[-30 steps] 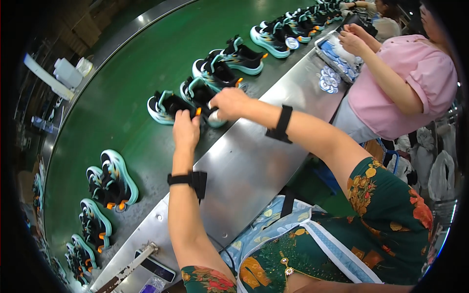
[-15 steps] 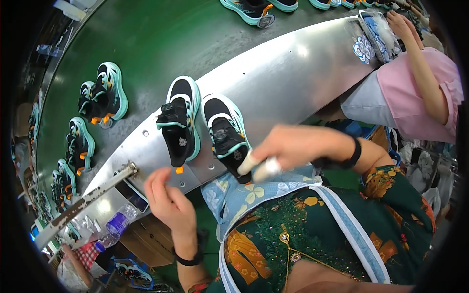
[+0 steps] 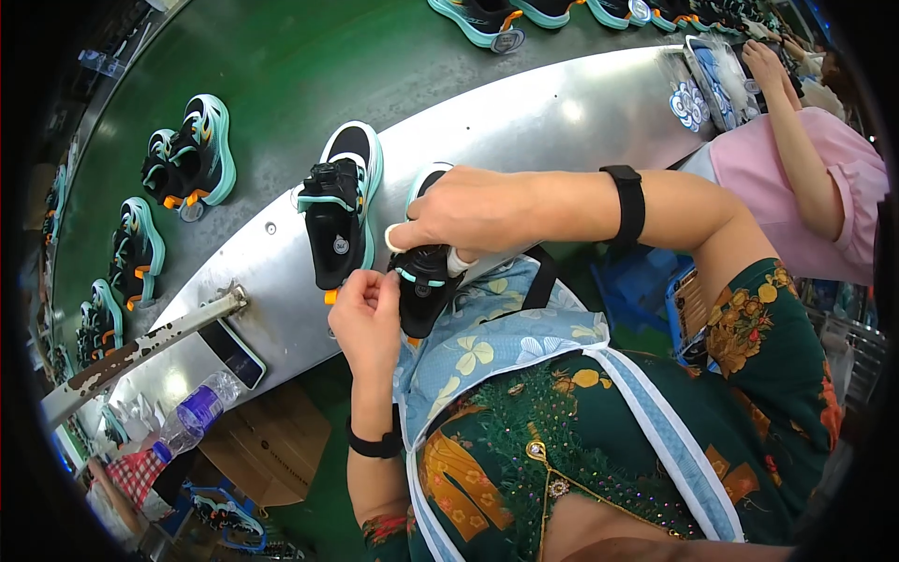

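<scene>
Two black sneakers with white trim and mint soles are on the metal ledge before me. My right hand [image 3: 478,214] reaches over the nearer sneaker [image 3: 426,300], its fingers closed around the upper by the laces. White covers show on its thumb and a fingertip. My left hand [image 3: 367,318] is pinched at the left edge of that sneaker's collar; what exactly lies between its fingertips is hidden. Most of the toe is covered by my right hand. To the left stands the other sneaker [image 3: 335,245], toe pointing away, with an orange heel tab, untouched by either hand.
More sneakers [image 3: 208,150] ride on the green belt [image 3: 281,84]. At left a worn metal bar [image 3: 150,342] crosses the ledge [image 3: 534,122] near a phone [image 3: 234,354] and a plastic bottle [image 3: 197,412]. A co-worker in pink [image 3: 796,197] is at right, near a tray [image 3: 716,80].
My right hand has moved up and left onto the nearer sneaker's laces. My left hand has come right and closed at its collar. The view has shifted slightly.
</scene>
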A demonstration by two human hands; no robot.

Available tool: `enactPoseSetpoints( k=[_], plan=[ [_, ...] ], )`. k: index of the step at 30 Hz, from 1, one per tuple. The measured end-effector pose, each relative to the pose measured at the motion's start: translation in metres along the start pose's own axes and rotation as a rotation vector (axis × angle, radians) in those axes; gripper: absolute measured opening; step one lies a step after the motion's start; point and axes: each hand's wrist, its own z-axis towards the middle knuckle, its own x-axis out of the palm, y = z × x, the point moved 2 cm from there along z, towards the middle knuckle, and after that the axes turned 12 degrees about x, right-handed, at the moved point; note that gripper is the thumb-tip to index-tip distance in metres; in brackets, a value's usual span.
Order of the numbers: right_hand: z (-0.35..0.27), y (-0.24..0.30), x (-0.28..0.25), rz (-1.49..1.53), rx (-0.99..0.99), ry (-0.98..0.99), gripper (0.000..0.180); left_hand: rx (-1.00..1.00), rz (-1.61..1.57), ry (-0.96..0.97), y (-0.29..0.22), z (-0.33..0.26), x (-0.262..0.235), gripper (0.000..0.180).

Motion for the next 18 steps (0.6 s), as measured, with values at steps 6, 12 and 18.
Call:
enactPoseSetpoints(
  k=[6,12,18],
  plan=[
    [-0.008,0.001,0.024,0.072,0.027,-0.207,0.047,-0.297,-0.416,0.294,-0.051,-0.002,-0.005,0.029],
    [-0.026,-0.016,0.018,0.645,-0.021,-0.177,0.033,-0.305,-0.484,0.319,-0.031,-0.018,0.025,0.020],
    [-0.018,-0.022,0.001,0.361,0.170,-0.003,0.033,-0.329,-0.386,0.373,-0.044,-0.013,0.013,0.018]
  ],
)
